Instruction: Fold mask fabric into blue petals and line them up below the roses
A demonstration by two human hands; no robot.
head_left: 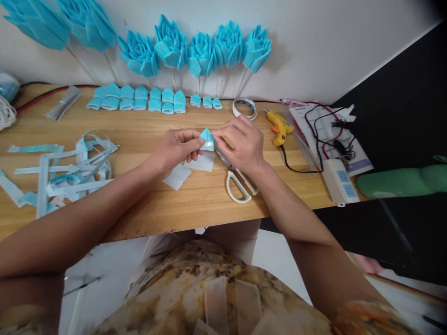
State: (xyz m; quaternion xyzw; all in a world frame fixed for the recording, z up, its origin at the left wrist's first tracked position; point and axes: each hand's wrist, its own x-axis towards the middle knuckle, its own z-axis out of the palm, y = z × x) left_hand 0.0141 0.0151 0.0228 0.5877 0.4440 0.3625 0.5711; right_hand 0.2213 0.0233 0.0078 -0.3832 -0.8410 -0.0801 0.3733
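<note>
A small folded blue piece point(207, 139) with a pointed top and a white strip across it is pinched between the thumb and fingers of my left hand point(179, 146). My right hand point(240, 142) has its fingertips closed at the right edge of the same piece. Two pale square sheets point(177, 177) lie on the table below my left hand. White-handled scissors point(238, 187) rest under my right hand, their blades partly hidden by it. Behind my hands, similar folded blue pieces point(140, 97) stand in a row.
Blue flowers on sticks point(171, 42) lean on the wall. Cut strips point(77, 172) lie tangled at left. A tape roll point(245, 108), yellow glue gun point(279, 128), black cables, papers, power strip point(339, 181) and green bottle point(401, 182) are at right. The table's front edge point(209, 226) is near my body.
</note>
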